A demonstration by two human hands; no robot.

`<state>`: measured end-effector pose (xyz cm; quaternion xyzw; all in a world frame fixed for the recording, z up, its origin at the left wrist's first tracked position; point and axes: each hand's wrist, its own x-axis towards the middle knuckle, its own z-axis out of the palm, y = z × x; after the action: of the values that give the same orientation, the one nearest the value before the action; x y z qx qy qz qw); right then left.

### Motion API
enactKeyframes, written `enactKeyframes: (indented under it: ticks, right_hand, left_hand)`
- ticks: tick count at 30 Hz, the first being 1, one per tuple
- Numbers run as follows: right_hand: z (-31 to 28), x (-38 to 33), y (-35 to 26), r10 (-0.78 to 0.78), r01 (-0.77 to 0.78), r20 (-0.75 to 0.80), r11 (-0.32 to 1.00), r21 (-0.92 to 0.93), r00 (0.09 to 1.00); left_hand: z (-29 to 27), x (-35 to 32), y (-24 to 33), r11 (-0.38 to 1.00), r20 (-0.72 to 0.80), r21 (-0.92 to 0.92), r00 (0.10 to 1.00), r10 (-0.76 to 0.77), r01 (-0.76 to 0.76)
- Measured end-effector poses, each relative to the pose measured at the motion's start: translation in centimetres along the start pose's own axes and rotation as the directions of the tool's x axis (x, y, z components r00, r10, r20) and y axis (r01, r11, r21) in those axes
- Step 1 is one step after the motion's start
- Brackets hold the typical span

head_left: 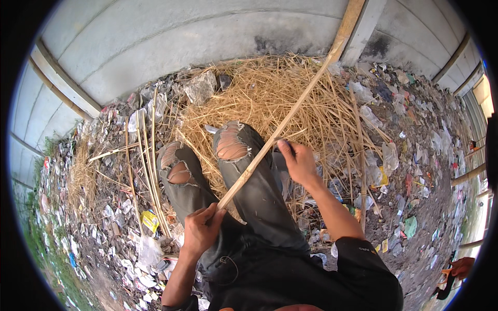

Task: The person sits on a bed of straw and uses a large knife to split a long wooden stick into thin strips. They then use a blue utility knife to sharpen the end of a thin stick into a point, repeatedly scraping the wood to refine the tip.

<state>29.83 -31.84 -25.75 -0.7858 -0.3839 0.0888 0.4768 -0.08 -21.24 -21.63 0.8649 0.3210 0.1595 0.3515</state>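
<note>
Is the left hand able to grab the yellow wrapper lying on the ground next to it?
Probably yes, though not right now. The left hand is closed around the end of the long bamboo strip, so it is busy. The yellow wrapper lies in the open litter just to its left, with nothing covering it.

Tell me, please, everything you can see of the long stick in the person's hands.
The stick is a long, thin, pale tan strip, like split bamboo or wood. It slants from the left hand, which grips its near end, up across the right knee and over the straw pile, widening toward the wall. The right hand is against its middle, holding something dark I cannot make out.
</note>
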Motion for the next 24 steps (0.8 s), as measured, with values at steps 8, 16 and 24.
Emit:
enactKeyframes:
  ticks: [8, 16, 24]
  right_hand:
    - [2.3, -2.2, -0.3, -0.12, 0.13, 0.13, 0.989, -0.075, 0.984]
    - [3.6, -4.0, -1.5, -0.034, 0.023, 0.188, 0.998, 0.059, 0.981]
    - [1.9, -2.8, -1.9, 0.12, -0.195, 0.412, 0.97, 0.144, 0.903]
  left_hand:
    - [0.6, -0.1, -0.7, 1.0, -0.012, 0.004, 1.0, 0.023, -0.023]
    - [1.5, 0.5, -0.4, 0.99, 0.028, -0.12, 0.997, -0.075, 0.078]
    - [1.5, 0.5, -0.7, 0.956, 0.06, -0.264, 0.991, -0.119, 0.13]
